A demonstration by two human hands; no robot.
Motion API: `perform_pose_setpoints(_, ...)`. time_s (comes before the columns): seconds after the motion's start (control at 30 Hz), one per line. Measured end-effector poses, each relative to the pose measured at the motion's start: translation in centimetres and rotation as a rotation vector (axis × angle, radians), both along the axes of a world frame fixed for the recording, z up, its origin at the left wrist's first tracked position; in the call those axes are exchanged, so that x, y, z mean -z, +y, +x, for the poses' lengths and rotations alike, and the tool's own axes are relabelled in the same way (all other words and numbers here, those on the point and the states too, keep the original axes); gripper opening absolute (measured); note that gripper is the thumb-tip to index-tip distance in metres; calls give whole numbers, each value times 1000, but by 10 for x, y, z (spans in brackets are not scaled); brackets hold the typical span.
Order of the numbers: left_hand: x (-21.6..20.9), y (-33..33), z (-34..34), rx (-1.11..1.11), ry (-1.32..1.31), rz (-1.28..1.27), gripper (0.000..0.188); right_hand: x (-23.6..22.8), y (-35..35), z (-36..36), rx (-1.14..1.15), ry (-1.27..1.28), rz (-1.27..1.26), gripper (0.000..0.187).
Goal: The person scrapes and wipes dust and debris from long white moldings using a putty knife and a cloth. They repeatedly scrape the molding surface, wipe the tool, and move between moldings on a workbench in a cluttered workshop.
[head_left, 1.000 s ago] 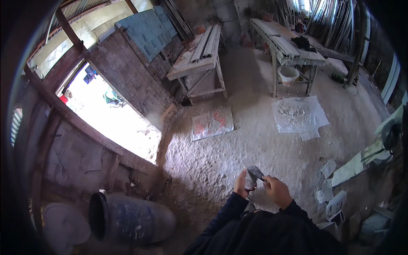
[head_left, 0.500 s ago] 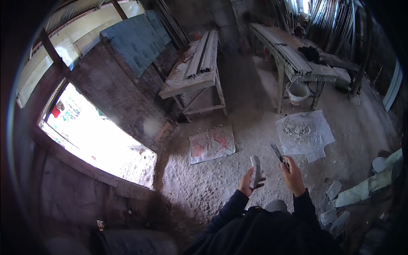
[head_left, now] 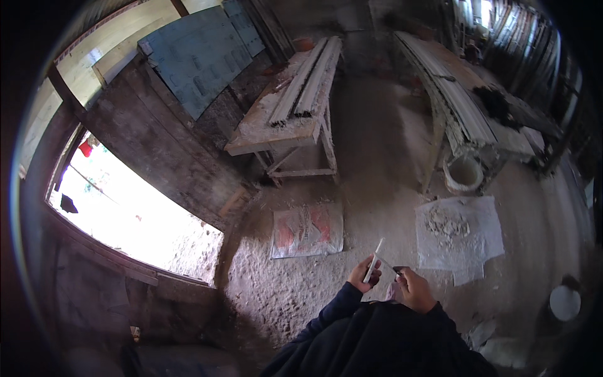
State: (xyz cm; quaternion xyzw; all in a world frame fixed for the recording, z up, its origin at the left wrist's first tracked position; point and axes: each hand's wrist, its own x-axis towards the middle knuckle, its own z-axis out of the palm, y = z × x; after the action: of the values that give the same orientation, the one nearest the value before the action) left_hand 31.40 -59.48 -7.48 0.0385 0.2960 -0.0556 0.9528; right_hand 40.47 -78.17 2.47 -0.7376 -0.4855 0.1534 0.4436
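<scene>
Probably keeping its tip clear, left hand (head_left: 362, 276) is grasping a pale strip (head_left: 372, 264) low; right hand (head_left: 414, 290) is clenching a slim tool (head_left: 397, 271).

The pale bar (head_left: 374, 261) looks matt, the floor (head_left: 270, 295) rough.

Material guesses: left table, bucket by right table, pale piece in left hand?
Left table: likely wood, rough, dusty; brownish top, squared legs. Bucket: probably plastic, dull; pale, smudged wall, rounded rim. Pale piece: matte-looking off-white, perhaps plaster, but too small to tell.
</scene>
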Motion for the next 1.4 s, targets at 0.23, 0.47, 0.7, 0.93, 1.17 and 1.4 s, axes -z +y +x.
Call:
perform_pose_setpoints(0.23,-62,36,122,-230,123,548,19,-3,84,140,-74,-235,-34,19)
perform_pose_setpoints(0.47,-40,115,215,-301,36,466,26,-11,167,220,-5,-109,116,17)
perform_pose_setpoints(0.7,-41,224,311,-362,101,513,32,-12,279,317,2,-145,182,24)
perform_pose_setpoints(0.93,-49,360,401,-346,37,347,18,-14,418,411,60,-235,-38,23)
perform_pose_setpoints(1.17,-23,454,466,-224,-178,47,20,33,503,503,188,-273,-232,25)
perform_pose_setpoints(1.4,-3,522,560,-244,-129,25,21,33,559,581,128,-275,-151,29)
